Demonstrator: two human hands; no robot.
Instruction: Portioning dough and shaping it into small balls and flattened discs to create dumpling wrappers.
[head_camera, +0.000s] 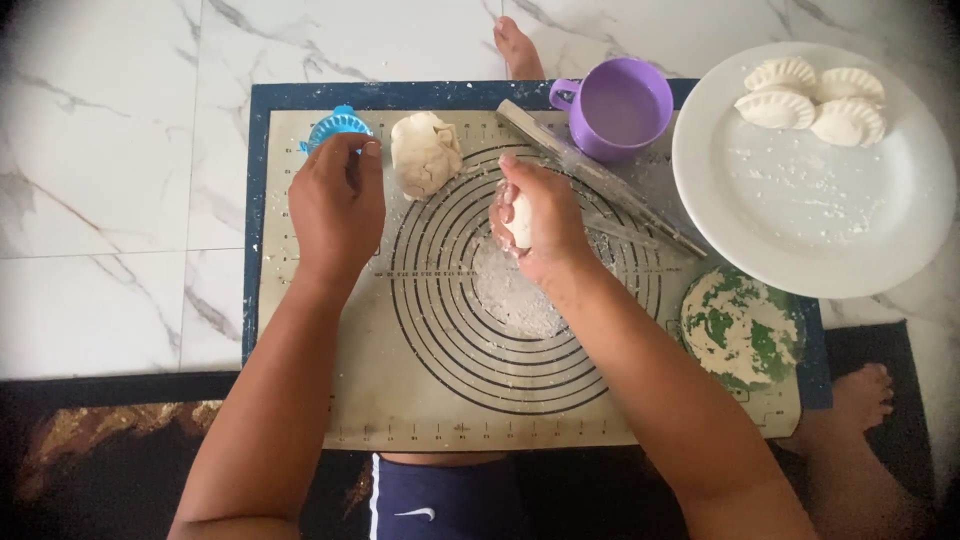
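The person is sitting on the floor (100, 150), with one bare foot (862, 395) showing at 4 o'clock and another (518, 47) peeking out at 12 o'clock. One baking mat (330, 390) with rings drawn on it is lying flat in front of them, likely so the dough is not touching the floor.

The two hands are working apart. The right hand (540, 220) is sitting at the middle of the mat, over a floury patch, and it is curling tight around one small dough piece (520, 220). It looks like it is squeezing the piece into shape. The left hand (338, 205) is at 10 o'clock. Its fingers are bending down onto one little blue press (336, 125), touching its edge, but I cannot tell if they are gripping it.

One green bowl (742, 328) with flour in it is waiting at 4 o'clock, close enough for dusting. One big dough lump (425, 152) is resting at 11 o'clock, just beside the press. One long rolling stick (600, 180) is lying slanted at 1 o'clock. One purple cup (620, 105) is standing past it, at the mat's far edge.

One white plate (800, 220) is sitting at 2 o'clock, off to the side. Four finished dumplings (812, 102) are bunching up on its far rim, safely out of the way.
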